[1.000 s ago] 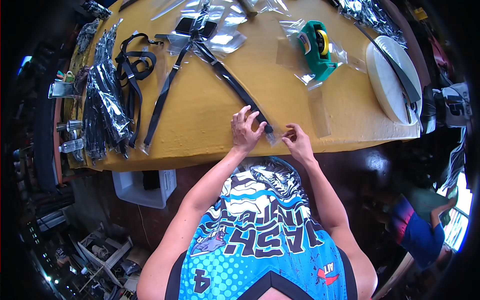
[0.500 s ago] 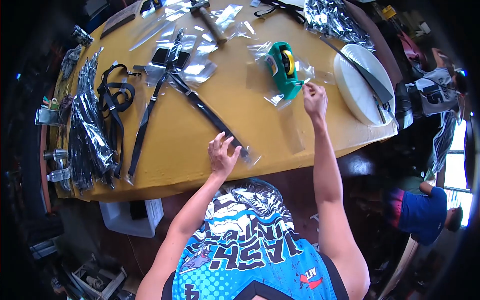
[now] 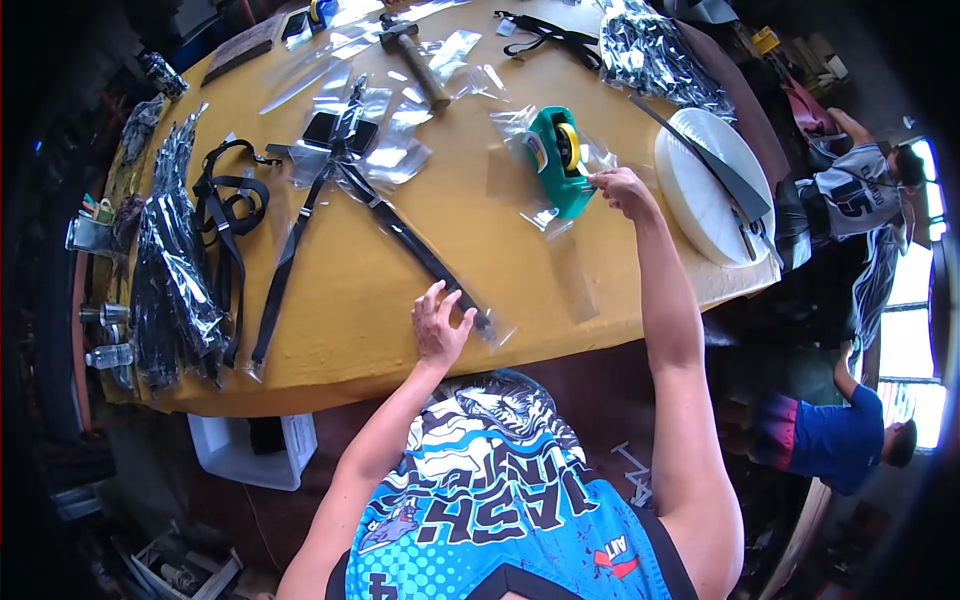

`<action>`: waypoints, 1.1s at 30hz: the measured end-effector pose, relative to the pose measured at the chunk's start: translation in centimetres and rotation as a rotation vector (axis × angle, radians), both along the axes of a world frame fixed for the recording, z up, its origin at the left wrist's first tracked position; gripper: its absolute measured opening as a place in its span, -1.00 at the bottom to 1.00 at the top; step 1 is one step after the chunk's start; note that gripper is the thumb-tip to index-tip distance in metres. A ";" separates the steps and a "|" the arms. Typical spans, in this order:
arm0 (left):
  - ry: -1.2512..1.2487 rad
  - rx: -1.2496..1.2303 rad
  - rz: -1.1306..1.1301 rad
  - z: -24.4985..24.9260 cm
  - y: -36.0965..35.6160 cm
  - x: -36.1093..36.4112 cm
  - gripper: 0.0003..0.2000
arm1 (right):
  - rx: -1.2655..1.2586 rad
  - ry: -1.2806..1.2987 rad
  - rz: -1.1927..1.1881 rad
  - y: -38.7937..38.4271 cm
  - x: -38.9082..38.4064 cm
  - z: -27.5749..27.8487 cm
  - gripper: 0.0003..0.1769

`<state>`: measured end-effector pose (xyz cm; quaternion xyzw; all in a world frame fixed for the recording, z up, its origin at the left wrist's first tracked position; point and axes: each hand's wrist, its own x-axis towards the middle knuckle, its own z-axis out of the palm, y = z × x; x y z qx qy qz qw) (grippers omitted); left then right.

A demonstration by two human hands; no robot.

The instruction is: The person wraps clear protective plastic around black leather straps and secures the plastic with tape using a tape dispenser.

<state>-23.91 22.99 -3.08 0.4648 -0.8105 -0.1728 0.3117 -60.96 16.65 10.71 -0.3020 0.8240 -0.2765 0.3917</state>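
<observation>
My right hand is closed in a pinch on the end of a clear tape strip, beside the front of a green tape dispenser with a yellow-cored roll. My left hand has its fingers spread over the near end of a black strap in a clear plastic sleeve; its fingertips are at or just above the sleeve. This strap runs up to a bundle of black straps with metal clips. A second sleeved strap lies to the left.
A yellow cloth covers the table. Packed straps and a loose black lanyard lie left. A hammer and clear plastic sleeves lie at the back. A round white board carries a dark blade-like strip. Two people are at the right.
My right hand has turned, its fingers now pointing left at the dispenser, and a tape strip shows beside the roll. My left hand stays by the strap. The view has shifted slightly.
</observation>
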 end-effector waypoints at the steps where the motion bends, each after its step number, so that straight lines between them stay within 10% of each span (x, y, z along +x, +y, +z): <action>1: 0.001 -0.012 0.002 0.0 0.0 0.0 -0.62 | -0.013 -0.043 -0.010 0.5 0.4 0.5 -0.72; 10: -0.004 0.010 -0.008 0.3 0.0 0.0 -0.62 | -0.146 -0.085 -0.052 1.9 0.3 -4.1 -0.74; 16: -0.010 0.033 -0.002 0.4 0.1 0.1 -0.63 | -0.278 0.779 -0.058 2.7 5.2 -4.1 -0.79; 20: 0.008 0.022 -0.006 0.5 0.0 0.1 -0.63 | -0.314 0.917 -0.069 2.7 6.1 -5.6 -0.81; 33: 0.018 0.023 0.022 0.0 0.0 0.2 -0.63 | -0.356 0.933 -0.081 2.5 6.1 -6.4 -0.83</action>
